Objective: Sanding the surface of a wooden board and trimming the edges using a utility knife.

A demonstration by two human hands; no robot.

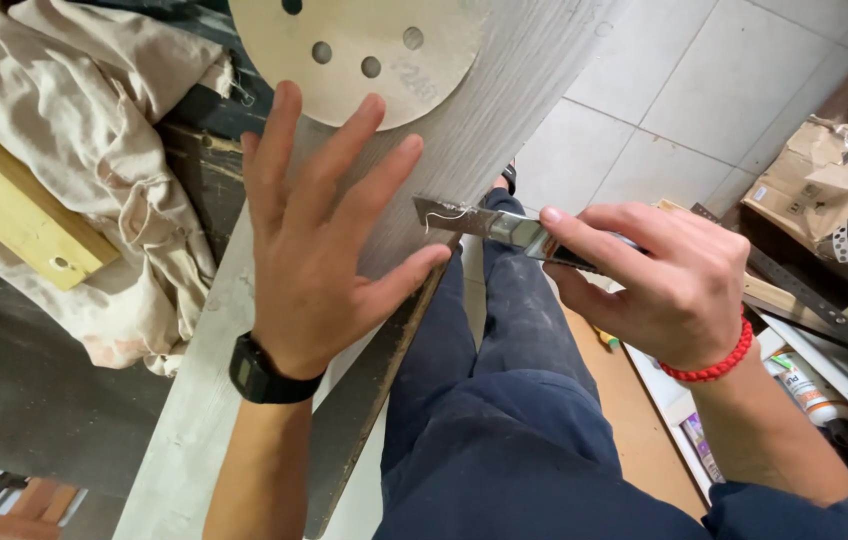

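Grey board (pixel 504 110) lies under the left hand (pixel 319 240), fingers spread and pressing flat. Right hand (pixel 669 285) grips a utility knife (pixel 489 225), blade at the board's edge, just beside a round sanding disc (pixel 359 45).

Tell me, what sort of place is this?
Most likely a small woodworking workshop. A round sanding disc lies on a grey laminated board, the right hand holds a utility knife at its edge, and glue tubes lie nearby.
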